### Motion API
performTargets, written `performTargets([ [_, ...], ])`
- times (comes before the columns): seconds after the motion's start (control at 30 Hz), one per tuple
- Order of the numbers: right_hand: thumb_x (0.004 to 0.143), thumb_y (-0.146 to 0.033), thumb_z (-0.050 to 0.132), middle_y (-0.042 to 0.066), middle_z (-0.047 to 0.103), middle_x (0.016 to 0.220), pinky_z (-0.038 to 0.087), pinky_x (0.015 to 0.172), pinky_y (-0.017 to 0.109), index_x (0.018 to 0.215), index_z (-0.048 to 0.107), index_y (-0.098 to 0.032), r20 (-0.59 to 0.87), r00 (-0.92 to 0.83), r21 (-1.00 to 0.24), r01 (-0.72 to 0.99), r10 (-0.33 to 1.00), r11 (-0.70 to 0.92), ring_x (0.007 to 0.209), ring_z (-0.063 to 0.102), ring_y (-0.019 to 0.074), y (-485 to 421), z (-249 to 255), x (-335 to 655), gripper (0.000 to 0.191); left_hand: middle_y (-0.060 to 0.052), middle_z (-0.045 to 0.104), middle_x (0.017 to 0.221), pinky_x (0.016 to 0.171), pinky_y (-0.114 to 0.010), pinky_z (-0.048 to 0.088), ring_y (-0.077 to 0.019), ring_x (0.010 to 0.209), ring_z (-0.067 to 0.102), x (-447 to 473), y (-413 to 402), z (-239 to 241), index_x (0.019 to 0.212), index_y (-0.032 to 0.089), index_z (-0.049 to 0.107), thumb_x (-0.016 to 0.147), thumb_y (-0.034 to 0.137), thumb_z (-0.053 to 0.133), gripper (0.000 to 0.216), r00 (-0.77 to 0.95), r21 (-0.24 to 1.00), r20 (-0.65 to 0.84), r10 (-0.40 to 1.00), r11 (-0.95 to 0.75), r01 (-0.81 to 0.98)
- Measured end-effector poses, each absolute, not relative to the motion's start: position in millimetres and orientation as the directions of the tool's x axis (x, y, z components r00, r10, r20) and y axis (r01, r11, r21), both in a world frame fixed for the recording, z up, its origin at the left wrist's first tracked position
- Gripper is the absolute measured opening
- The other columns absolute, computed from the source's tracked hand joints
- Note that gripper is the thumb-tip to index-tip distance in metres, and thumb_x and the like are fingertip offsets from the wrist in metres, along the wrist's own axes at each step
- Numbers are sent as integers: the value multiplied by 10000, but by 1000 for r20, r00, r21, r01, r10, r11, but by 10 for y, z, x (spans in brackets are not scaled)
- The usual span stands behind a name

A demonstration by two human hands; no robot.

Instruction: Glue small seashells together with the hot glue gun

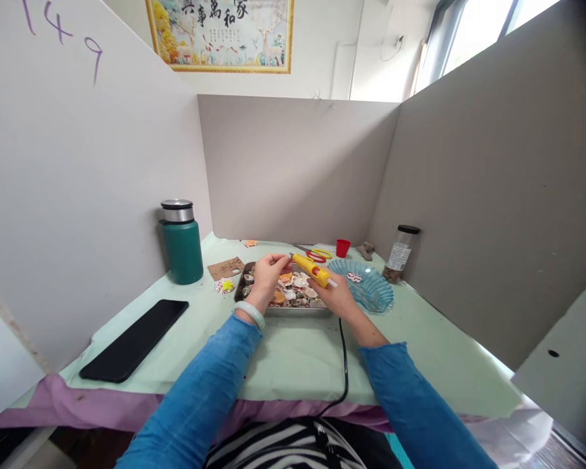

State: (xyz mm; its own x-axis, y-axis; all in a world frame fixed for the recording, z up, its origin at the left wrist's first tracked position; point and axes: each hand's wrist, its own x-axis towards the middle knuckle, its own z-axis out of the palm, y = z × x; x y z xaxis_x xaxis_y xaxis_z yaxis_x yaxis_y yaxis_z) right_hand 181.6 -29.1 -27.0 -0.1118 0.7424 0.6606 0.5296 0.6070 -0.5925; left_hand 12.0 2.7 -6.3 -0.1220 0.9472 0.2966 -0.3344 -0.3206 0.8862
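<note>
A yellow hot glue gun [312, 268] lies in the grip of my right hand [338, 294], its nozzle pointing left and away from me. My left hand [266, 277] is pinched closed right by that nozzle; whatever sits between its fingertips is too small to make out. Below both hands stands a metal tray [297, 312] full of seashells [300, 281], partly covered by my hands. A black cord [345, 358] runs from under my right hand over the table's front edge.
Left of the tray are a brown card [224, 268], a small flower-like piece [224, 285], a green bottle [181, 251] and a black phone [134, 340]. Scissors [317, 255], a red cup [342, 247], a blue plate [371, 286] and a lidded jar [400, 254] stand behind and right.
</note>
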Motion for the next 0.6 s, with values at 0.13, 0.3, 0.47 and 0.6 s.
performTargets([
  [0.13, 785, -366, 545, 18, 634, 751, 416, 629, 291, 919, 614, -200, 671, -84, -597, 529, 737, 604, 656, 550, 177, -294, -267, 1815, 224, -26, 630, 623, 650, -289, 521, -128, 583, 612, 116, 37, -73, 741, 111, 618, 612, 256, 749, 234, -126, 886, 284, 951, -310, -345],
  [0.3, 784, -351, 543, 9, 622, 724, 407, 615, 286, 898, 606, -199, 661, -115, -585, 541, 741, 605, 644, 542, 174, -303, -261, 1807, 200, -46, 645, 656, 680, -303, 521, -130, 602, 619, 113, 11, -56, 745, 107, 612, 615, 245, 754, 237, -95, 866, 246, 965, -263, -426],
  [0.47, 787, -357, 539, 23, 633, 750, 417, 644, 293, 916, 616, -191, 680, -67, -585, 550, 730, 596, 666, 554, 179, -293, -266, 1814, 224, -62, 661, 699, 670, -285, 521, -118, 603, 617, 112, -10, -45, 740, 98, 619, 624, 212, 736, 200, -82, 852, 230, 970, -241, -465],
  [0.6, 798, -368, 533, 10, 613, 731, 399, 612, 272, 908, 599, -193, 689, -128, -553, 544, 713, 631, 634, 534, 161, -286, -283, 1814, 217, -59, 656, 683, 644, -274, 519, -116, 588, 612, 111, 0, -52, 739, 97, 609, 627, 202, 734, 198, -97, 856, 200, 975, -222, -467],
])
